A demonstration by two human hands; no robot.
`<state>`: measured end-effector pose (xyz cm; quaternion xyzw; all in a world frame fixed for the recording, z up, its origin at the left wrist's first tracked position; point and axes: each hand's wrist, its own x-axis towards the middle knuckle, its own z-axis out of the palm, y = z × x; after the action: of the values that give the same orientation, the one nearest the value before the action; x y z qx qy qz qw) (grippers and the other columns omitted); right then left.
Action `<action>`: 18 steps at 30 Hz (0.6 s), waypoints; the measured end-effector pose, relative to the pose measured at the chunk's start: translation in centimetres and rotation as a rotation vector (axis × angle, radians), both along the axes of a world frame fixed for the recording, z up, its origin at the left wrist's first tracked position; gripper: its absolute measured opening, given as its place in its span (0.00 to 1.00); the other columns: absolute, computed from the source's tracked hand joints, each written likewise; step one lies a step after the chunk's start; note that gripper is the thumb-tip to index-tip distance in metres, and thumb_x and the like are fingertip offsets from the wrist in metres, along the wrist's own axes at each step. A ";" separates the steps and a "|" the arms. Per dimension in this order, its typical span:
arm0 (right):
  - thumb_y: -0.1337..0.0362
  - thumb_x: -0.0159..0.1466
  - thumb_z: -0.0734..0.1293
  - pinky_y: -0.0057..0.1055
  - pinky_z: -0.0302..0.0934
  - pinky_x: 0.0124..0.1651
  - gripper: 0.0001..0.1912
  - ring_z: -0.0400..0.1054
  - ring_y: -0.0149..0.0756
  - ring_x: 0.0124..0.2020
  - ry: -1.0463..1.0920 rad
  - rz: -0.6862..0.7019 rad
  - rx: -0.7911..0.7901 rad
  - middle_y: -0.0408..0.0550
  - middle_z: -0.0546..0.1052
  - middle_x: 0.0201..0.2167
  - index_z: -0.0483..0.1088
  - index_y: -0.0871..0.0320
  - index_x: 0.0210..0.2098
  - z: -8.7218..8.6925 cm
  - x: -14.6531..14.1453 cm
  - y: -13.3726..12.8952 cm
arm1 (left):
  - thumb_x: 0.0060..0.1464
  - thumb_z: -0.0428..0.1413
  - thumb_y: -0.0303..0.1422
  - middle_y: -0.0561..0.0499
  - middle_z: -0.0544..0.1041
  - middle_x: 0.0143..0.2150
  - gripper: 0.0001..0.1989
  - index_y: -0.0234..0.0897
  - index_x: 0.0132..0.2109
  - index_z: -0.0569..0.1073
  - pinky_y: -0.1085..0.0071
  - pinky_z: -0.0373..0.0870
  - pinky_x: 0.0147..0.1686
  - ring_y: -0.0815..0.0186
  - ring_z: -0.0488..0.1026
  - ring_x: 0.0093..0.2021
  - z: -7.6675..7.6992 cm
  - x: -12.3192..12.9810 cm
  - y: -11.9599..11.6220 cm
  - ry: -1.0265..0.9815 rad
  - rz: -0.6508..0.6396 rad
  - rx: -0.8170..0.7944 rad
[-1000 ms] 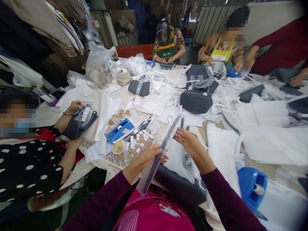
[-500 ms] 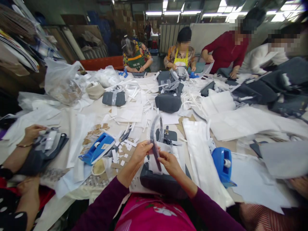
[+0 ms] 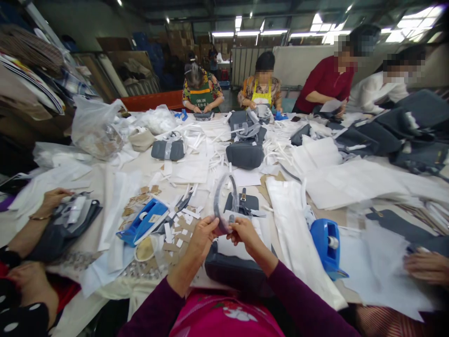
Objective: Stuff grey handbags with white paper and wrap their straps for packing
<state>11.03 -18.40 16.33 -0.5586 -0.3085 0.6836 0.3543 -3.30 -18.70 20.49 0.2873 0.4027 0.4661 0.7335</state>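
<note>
A dark strap in clear wrap (image 3: pixel 216 202) curves into a loop above the dark bag (image 3: pixel 235 269) at the table's near edge. My left hand (image 3: pixel 204 232) pinches the lower left of the loop. Closed on its lower right part is my right hand (image 3: pixel 244 232), close beside the left one. White sheets (image 3: pixel 233 245) lie on the bag below both hands. Just beyond the loop sits a dark flap with a buckle (image 3: pixel 250 200).
Blue tape dispensers stand at left (image 3: pixel 143 222) and right (image 3: pixel 326 245). A co-worker's hand (image 3: pixel 52 201) holds a dark bag at far left; another person's hand (image 3: pixel 426 267) is at far right. Several people work across the table.
The strap, held upright and only slightly curved before, is now bent into a rounder loop. My right hand has shifted slightly. At far right, a person's hand has come further into view.
</note>
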 end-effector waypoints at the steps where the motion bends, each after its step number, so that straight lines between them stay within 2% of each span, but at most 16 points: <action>1: 0.62 0.55 0.63 0.23 0.54 0.14 0.08 0.60 0.28 0.11 -0.062 0.043 0.061 0.41 0.72 0.14 0.68 0.59 0.32 0.1 -0.3 0.0 | 0.48 0.63 0.36 0.46 0.80 0.33 0.12 0.31 0.38 0.75 0.67 0.73 0.33 0.63 0.77 0.30 -0.1 -0.4 0.0 -0.019 0.014 -0.026; 5: 0.62 0.59 0.59 0.23 0.54 0.16 0.16 0.62 0.29 0.13 -0.312 0.230 0.345 0.40 0.72 0.15 0.73 0.57 0.41 1.0 -1.1 -0.4 | 0.47 0.64 0.34 0.48 0.80 0.32 0.14 0.32 0.41 0.75 0.67 0.75 0.33 0.64 0.77 0.28 -0.6 -1.6 0.4 -0.055 0.071 -0.132; 10: 0.65 0.64 0.55 0.27 0.58 0.27 0.19 0.67 0.33 0.20 -0.662 0.350 0.673 0.44 0.75 0.20 0.75 0.55 0.44 2.0 -1.0 -0.3 | 0.46 0.63 0.31 0.49 0.80 0.32 0.12 0.32 0.39 0.76 0.68 0.75 0.31 0.66 0.76 0.27 -1.0 -2.2 0.4 -0.107 0.113 -0.203; 15: 0.67 0.65 0.56 0.29 0.56 0.33 0.18 0.70 0.36 0.28 -0.801 0.353 0.874 0.48 0.78 0.29 0.74 0.55 0.47 1.9 -0.9 -0.3 | 0.47 0.63 0.31 0.50 0.79 0.29 0.11 0.31 0.38 0.77 0.70 0.73 0.30 0.68 0.74 0.26 -1.0 -2.4 -0.1 -0.134 0.049 -0.184; 18: 0.69 0.66 0.55 0.29 0.57 0.35 0.17 0.70 0.36 0.30 -0.788 0.330 0.916 0.48 0.77 0.29 0.74 0.57 0.43 1.7 -0.9 -0.8 | 0.44 0.64 0.31 0.48 0.79 0.29 0.15 0.28 0.40 0.76 0.71 0.72 0.30 0.68 0.74 0.26 -0.4 -2.2 -0.5 -0.123 -0.044 -0.120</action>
<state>10.18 -19.15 18.05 -0.5051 -0.7598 0.2703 0.3073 -5.51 -19.22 20.09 0.2224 0.3776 0.4418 0.7828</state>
